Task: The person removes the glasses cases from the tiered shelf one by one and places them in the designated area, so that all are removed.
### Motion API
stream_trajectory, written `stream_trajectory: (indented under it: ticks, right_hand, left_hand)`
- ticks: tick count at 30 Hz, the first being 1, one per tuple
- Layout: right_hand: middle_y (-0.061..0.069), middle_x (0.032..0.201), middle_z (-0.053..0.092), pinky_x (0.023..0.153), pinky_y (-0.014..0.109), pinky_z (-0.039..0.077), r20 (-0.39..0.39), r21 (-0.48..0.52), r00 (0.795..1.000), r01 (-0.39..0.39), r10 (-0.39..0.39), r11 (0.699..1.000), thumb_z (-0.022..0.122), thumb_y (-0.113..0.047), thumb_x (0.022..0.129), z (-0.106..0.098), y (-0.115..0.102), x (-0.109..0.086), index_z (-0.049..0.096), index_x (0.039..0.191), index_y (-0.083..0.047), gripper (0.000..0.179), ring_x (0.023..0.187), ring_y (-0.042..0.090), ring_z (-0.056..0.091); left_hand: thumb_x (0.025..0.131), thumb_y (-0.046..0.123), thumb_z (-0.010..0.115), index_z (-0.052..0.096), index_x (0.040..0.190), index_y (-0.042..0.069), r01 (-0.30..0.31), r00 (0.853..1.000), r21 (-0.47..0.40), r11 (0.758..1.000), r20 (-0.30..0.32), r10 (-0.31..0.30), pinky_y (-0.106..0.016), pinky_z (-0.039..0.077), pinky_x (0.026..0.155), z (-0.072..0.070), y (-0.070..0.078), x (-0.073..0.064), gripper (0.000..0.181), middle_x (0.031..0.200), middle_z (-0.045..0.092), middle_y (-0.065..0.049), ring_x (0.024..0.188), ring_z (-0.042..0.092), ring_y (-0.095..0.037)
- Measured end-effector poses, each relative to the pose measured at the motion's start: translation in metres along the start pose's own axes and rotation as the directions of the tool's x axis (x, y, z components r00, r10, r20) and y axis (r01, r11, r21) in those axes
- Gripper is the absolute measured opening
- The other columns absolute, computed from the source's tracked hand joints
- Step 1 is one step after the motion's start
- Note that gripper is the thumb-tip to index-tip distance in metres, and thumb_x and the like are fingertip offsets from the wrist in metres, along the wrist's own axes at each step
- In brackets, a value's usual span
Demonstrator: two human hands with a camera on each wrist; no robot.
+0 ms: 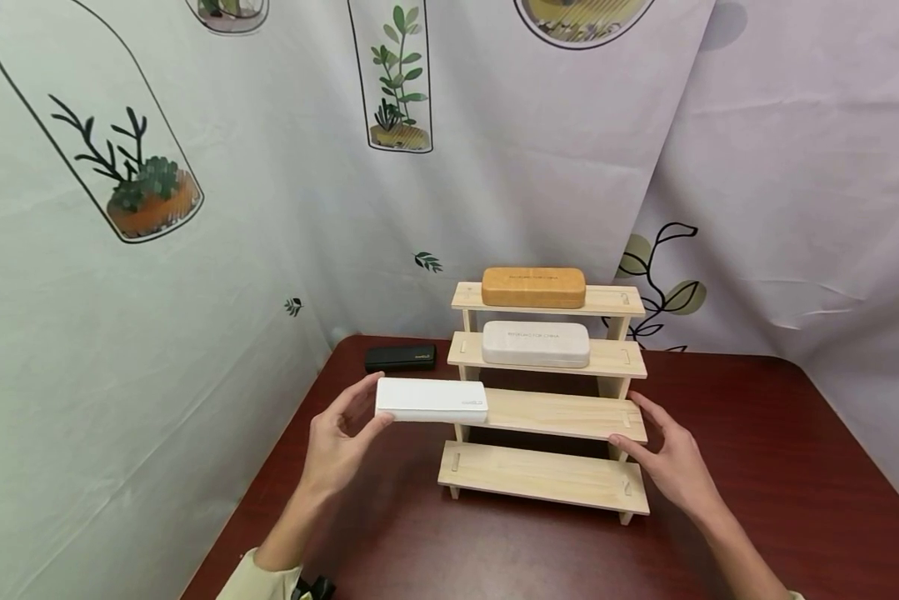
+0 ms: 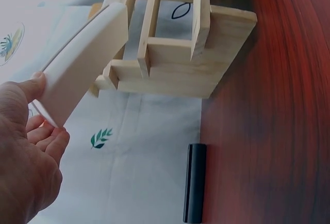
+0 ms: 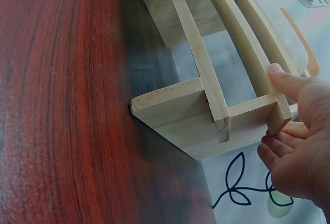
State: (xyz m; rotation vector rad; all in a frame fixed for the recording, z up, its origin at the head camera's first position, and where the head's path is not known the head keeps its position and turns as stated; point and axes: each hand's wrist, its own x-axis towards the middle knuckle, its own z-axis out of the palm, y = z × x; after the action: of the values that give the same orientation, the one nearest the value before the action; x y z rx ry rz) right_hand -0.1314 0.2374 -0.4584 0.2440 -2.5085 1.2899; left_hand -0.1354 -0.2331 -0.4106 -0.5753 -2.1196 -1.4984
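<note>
My left hand (image 1: 337,442) pinches a white glasses case (image 1: 432,400) by its left end, thumb at the front and fingers behind. In the head view the case overlaps the left part of the second board from the bottom of a stepped wooden display stand (image 1: 542,473). In the left wrist view the case (image 2: 87,59) slants up from the left hand (image 2: 31,147) towards the stand. My right hand (image 1: 670,462) grips the right end of that same board. The right wrist view shows its thumb (image 3: 281,77) on the board's edge, with the other fingers curled under the end.
An orange-tan glasses case (image 1: 533,288) lies on the top board, and a pale grey one (image 1: 536,344) on the board below. Behind the stand's left side, a black case (image 1: 400,357) rests on the dark red table (image 1: 749,433). Printed cloth (image 1: 269,167) hangs around the table.
</note>
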Motion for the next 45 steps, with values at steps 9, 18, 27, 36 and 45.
stream_trajectory:
  ticks: [9,18,27,36,45]
  right_hand:
    - [0.031,0.144,0.060,0.090,0.002,0.031,-0.004,0.000,1.000,-0.001,0.001,1.000,0.088,-0.023,0.091,-0.001,0.001,0.000,0.047,0.158,-0.002,0.082,0.134,0.043,0.056]
    - [0.031,0.144,0.060,0.090,0.003,0.034,-0.003,-0.001,1.000,-0.006,0.006,1.000,0.088,-0.024,0.092,-0.001,0.001,-0.001,0.046,0.159,-0.001,0.082,0.133,0.043,0.057]
    - [0.029,0.145,0.059,0.092,0.006,0.035,0.005,-0.015,1.000,-0.021,0.021,1.000,0.086,-0.028,0.094,-0.001,0.002,-0.001,0.046,0.159,-0.001,0.081,0.135,0.044,0.055]
    - [0.029,0.144,0.060,0.090,0.003,0.035,0.003,-0.004,1.000,-0.013,0.013,1.000,0.085,-0.028,0.094,0.000,0.002,0.000,0.046,0.158,0.000,0.080,0.131,0.043,0.057]
    - [0.027,0.143,0.061,0.090,0.009,0.038,0.000,-0.001,1.000,-0.014,0.014,1.000,0.087,-0.027,0.093,0.000,0.000,0.000,0.048,0.157,-0.002,0.079,0.130,0.039,0.058]
  left_hand:
    - [0.091,0.000,0.083,0.063,0.148,0.011,0.042,0.998,0.046,0.998,-0.053,-0.039,-0.028,0.053,0.103,-0.016,-0.006,-0.002,0.061,0.144,0.066,-0.008,0.132,0.064,-0.020]
    - [0.092,-0.002,0.082,0.062,0.148,0.009,0.047,0.996,0.065,0.997,-0.073,-0.042,-0.026,0.052,0.104,-0.025,-0.015,-0.003,0.061,0.147,0.064,-0.012,0.134,0.062,-0.021]
    - [0.091,-0.002,0.082,0.065,0.146,0.011,0.093,0.989,0.076,0.993,-0.121,-0.083,-0.024,0.051,0.104,-0.029,-0.026,0.000,0.059,0.143,0.067,-0.007,0.134,0.062,-0.027]
    - [0.089,-0.007,0.082,0.064,0.145,0.004,0.156,0.977,0.127,0.980,-0.168,-0.134,-0.025,0.051,0.103,-0.031,-0.047,0.004,0.060,0.144,0.065,-0.018,0.133,0.062,-0.032]
    - [0.091,0.002,0.085,0.067,0.144,0.010,0.114,0.983,0.105,0.988,-0.157,-0.097,-0.017,0.050,0.101,-0.029,-0.068,0.010,0.056,0.141,0.066,-0.019,0.132,0.064,-0.033]
